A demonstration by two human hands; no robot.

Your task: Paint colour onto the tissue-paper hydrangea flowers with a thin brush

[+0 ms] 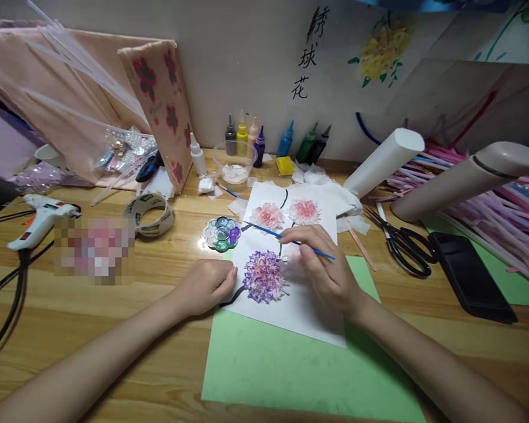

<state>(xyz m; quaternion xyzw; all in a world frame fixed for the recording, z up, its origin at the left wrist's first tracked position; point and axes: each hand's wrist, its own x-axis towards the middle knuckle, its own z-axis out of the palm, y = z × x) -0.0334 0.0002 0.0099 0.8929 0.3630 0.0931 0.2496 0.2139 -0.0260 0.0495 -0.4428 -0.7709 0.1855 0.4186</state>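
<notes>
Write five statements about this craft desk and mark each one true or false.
1. The right hand holds a thin blue brush. True.
2. The left hand grips the scissors. False: the scissors lie on the desk, right of the white paper, and the left hand rests curled at that paper's left edge.
3. The purple flower sits on the white paper between the two hands. True.
4. The glue gun lies at the desk's right end. False: it lies at the far left.
5. The white paper lies partly over a green sheet. True.
</notes>
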